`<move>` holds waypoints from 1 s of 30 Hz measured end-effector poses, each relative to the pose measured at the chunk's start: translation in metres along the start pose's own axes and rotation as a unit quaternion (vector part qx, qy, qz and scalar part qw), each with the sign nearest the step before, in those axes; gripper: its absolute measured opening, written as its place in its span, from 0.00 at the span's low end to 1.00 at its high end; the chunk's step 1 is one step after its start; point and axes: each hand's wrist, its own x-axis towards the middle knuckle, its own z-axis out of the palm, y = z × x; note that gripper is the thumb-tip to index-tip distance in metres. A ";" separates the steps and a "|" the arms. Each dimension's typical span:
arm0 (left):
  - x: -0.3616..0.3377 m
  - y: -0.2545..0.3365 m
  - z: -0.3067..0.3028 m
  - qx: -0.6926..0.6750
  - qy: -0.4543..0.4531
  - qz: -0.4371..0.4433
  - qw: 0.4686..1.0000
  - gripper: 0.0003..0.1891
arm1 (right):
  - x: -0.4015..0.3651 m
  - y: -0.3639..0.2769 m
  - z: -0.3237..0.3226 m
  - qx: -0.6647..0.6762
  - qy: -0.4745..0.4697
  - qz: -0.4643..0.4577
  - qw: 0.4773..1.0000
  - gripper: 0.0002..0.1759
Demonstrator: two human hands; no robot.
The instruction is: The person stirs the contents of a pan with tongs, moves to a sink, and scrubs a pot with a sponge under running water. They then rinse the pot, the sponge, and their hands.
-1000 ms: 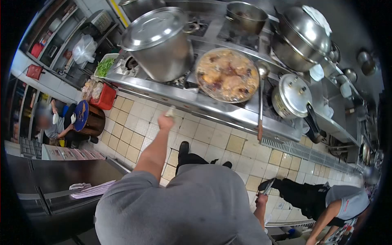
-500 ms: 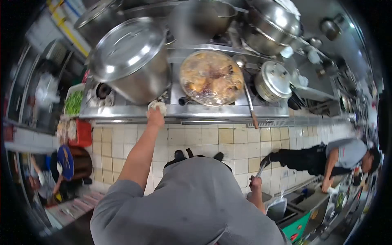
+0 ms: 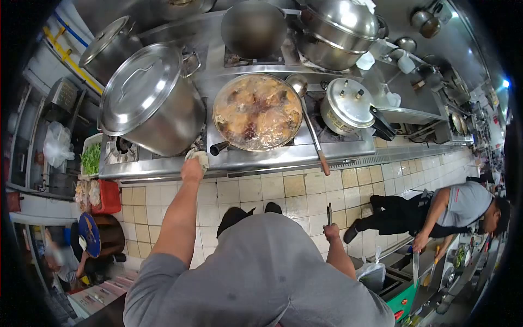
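My left hand [image 3: 192,169] is closed on a pale cloth [image 3: 199,158] against the stove's front edge [image 3: 245,163], just below the large lidded stockpot [image 3: 180,114]. To the right of the pot, a wide pan of simmering food [image 3: 257,111] bubbles on a burner. A long-handled ladle [image 3: 310,122] leans at the pan's right side, its wooden end over the front edge. Low at the right, above the floor, my right hand [image 3: 331,232] grips a dark, thin metal tool [image 3: 329,213], which points up and away from me.
A pressure cooker [image 3: 348,106] stands right of the ladle; a dark wok [image 3: 254,30] and a domed steamer [image 3: 340,32] are behind. A co-worker [image 3: 463,207] holds a knife [image 3: 415,268] at the right counter. Another person [image 3: 64,259] is at lower left, near a red basket [image 3: 109,197].
The view has shifted, and the stove items appear further left. My right hand's tool has swung more upright. The co-worker's knife now shows. My left hand stays on the cloth.
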 end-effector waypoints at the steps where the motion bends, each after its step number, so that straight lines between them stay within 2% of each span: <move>1: 0.000 -0.002 0.001 0.021 -0.003 0.009 1.000 0.20 | 0.017 -0.002 0.005 -0.039 0.008 -0.052 0.998 0.13; 2: 0.002 -0.002 0.000 0.027 -0.003 0.002 1.000 0.20 | 0.028 0.002 0.004 -0.043 -0.001 -0.076 0.996 0.13; 4: -0.001 0.006 -0.004 0.029 -0.015 -0.030 0.999 0.23 | 0.015 -0.037 -0.005 -0.045 -0.015 -0.094 0.994 0.14; 7: 0.002 0.009 -0.001 -0.013 -0.015 -0.066 0.998 0.23 | 0.040 -0.042 -0.012 -0.092 -0.037 -0.132 0.986 0.14; 9: -0.003 0.010 -0.005 0.003 -0.018 -0.060 0.998 0.24 | 0.045 -0.039 -0.012 -0.081 -0.014 -0.162 0.983 0.13; 14: 0.003 0.013 -0.004 0.033 -0.024 -0.037 0.998 0.25 | 0.033 -0.032 -0.026 -0.056 -0.050 -0.084 0.994 0.14; 16: -0.002 0.015 -0.006 0.035 -0.035 -0.053 0.997 0.24 | 0.038 -0.012 -0.023 -0.141 0.009 -0.174 0.975 0.14; 17: 0.001 0.019 -0.012 0.034 -0.036 -0.063 0.997 0.23 | 0.042 -0.006 -0.023 -0.137 0.010 -0.174 0.975 0.14; 19: -0.001 0.024 -0.018 0.048 -0.044 -0.045 0.997 0.22 | 0.043 0.007 -0.025 -0.103 -0.030 -0.083 0.991 0.15; 24: 0.002 0.023 -0.016 0.028 -0.047 -0.064 0.996 0.18 | 0.035 0.018 -0.025 -0.125 -0.037 -0.059 0.990 0.15; 29: 0.000 0.024 -0.016 0.033 -0.044 -0.060 0.997 0.19 | 0.034 0.005 -0.028 -0.117 -0.037 -0.057 0.991 0.15; 30: 0.000 0.025 -0.017 0.035 -0.050 -0.061 0.996 0.19 | 0.033 -0.001 -0.031 -0.101 -0.043 -0.042 0.993 0.19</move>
